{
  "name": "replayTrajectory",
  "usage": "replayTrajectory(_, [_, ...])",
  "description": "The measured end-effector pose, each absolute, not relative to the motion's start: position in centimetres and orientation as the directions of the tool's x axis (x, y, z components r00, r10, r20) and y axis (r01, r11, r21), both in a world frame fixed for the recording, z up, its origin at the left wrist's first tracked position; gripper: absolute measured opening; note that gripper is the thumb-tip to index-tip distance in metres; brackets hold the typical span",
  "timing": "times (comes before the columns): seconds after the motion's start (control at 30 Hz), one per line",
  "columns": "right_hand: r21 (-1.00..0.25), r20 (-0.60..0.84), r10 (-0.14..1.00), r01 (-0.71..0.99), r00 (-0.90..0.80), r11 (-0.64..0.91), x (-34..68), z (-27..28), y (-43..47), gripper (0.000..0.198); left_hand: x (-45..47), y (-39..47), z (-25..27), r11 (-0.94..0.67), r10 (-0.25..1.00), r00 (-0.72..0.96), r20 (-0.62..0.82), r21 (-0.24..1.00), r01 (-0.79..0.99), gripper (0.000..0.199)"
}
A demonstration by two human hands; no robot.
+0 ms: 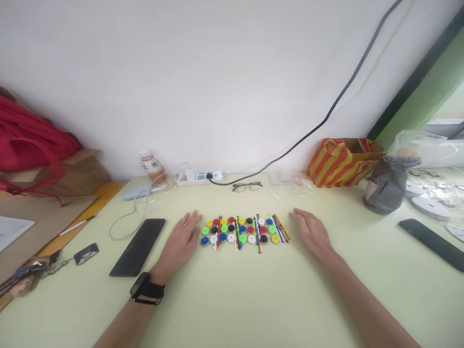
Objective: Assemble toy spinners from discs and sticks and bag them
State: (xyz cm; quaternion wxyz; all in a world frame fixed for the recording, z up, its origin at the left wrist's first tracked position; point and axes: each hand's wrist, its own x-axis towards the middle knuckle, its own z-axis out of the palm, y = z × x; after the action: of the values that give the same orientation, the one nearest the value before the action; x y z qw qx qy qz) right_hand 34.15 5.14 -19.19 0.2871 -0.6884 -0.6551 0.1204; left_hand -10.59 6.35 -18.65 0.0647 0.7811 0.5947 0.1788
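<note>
Head view: both hands flat on pale green table (253, 299), palms down, fingers spread & loose, gripping nothing. Landmark = cluster of coloured round discs (239, 231) w/ thin coloured sticks (258, 234) laid across them, mid-table.

Left hand (183, 237) just left of cluster; fingertips near leftmost green and blue discs, can't tell if touching. Ring on one finger, black watch (147, 289) on wrist. Right hand (311, 232) just right of cluster, small gap btwn fingertips and rightmost sticks, not touching.

Discs sit in approx 3 rows, roughly 20+, exact count unclear at this res; colours: yellow, red, green, blue, black, white. Sticks approx a dozen, mostly lying front-to-back, some bunched at right end; exact no. not readable.

Around cluster: 1 black phone (138, 246) left of it, beyond left hand. 1 pair glasses (247, 186) behind it. 1 white power strip (199, 177) behind-left, black cable (326, 116) running up wall. 1 bottle (152, 166) further left-behind. 1 red-yellow striped bag (339, 162) behind-right, 1 grey pouch (386, 186) right of that. 1 dark flat device (431, 243) far right. Keys (85, 253) far left, red bag (29, 145) far left-behind.
</note>
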Motion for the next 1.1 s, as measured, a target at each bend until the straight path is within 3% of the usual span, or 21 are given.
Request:
replayTrajectory(0.2, [-0.581, 0.303, 0.951, 0.803, 0.062, 0.132, 33.3, -19.9, 4.1, 0.049, -10.7, 5.9, -18.1, -0.277, 0.957, 0.231, 0.176, 0.312, 0.909, 0.053])
replayTrajectory(0.4, [-0.612, 0.366, 0.931, 0.754, 0.004, 0.237, 33.0, -20.7, 4.3, 0.026, -10.5, 5.7, -17.7, -0.264, 0.961, 0.22, 0.166, 0.322, 0.909, 0.053])
replayTrajectory(0.73, [-0.557, 0.425, 0.9, 0.754, -0.101, 0.348, 33.5, -21.1, 4.8, 0.017, -10.0, 5.7, -18.0, -0.274, 0.954, 0.211, 0.214, 0.337, 0.901, 0.05])
replayTrajectory(0.93, [-0.572, 0.396, 0.906, 0.732, -0.148, 0.369, 33.4, -20.7, 4.8, 0.017, -9.6, 5.8, -18.2, -0.271, 0.952, 0.197, 0.235, 0.346, 0.898, 0.049])
replayTrajectory(1.1, [-0.685, 0.362, 0.932, 0.669, -0.029, 0.287, 33.1, -20.3, 4.8, 0.017, -9.8, 6.1, -18.3, -0.267, 0.955, 0.193, 0.227, 0.361, 0.894, 0.05])
